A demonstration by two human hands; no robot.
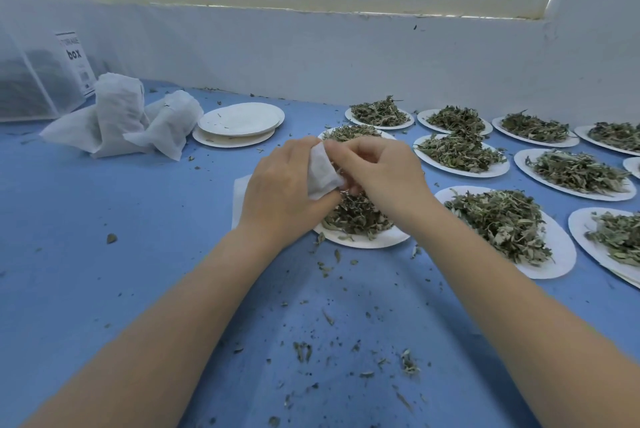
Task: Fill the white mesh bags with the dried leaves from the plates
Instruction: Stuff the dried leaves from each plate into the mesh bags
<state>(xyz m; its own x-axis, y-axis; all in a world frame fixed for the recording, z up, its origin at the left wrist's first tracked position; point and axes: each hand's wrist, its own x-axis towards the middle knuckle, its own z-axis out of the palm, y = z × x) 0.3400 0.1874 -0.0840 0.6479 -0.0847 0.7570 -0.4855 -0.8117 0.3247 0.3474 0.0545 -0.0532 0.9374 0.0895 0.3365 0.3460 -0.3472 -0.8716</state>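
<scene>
We judge the main risk here to be spillage: our left hand point(277, 185) and right hand point(381, 171) work a white mesh bag point(323, 171) directly above a plate point(367, 241) heaped with dried leaves point(353, 216), and if the bag's mouth sags shut or tilts off the plate, whatever we push in could fall past the rim onto the blue table point(104, 254), where loose crumbs point(408, 362) already lie scattered near us. Brittle leaves may also crush if we press too hard, and a careless elbow could catch the neighbouring full plate point(550, 254) just to the right. As for the fingers, those of the left hand are curled around the bag, thumb side pinching its fabric so that a white fold shows between the two hands; the right hand's fingers are bent inward at the bag's opening, touching it and seemingly some leaves, though we cannot tell whether they pinch a tuft or only hold the edge, since the fingertips are hidden. Filled bags point(121, 116) lie well apart at the far left, beside a stack of emptied plates point(239, 122), so we reckon the work is partly done, with many full plates remaining along the right
</scene>
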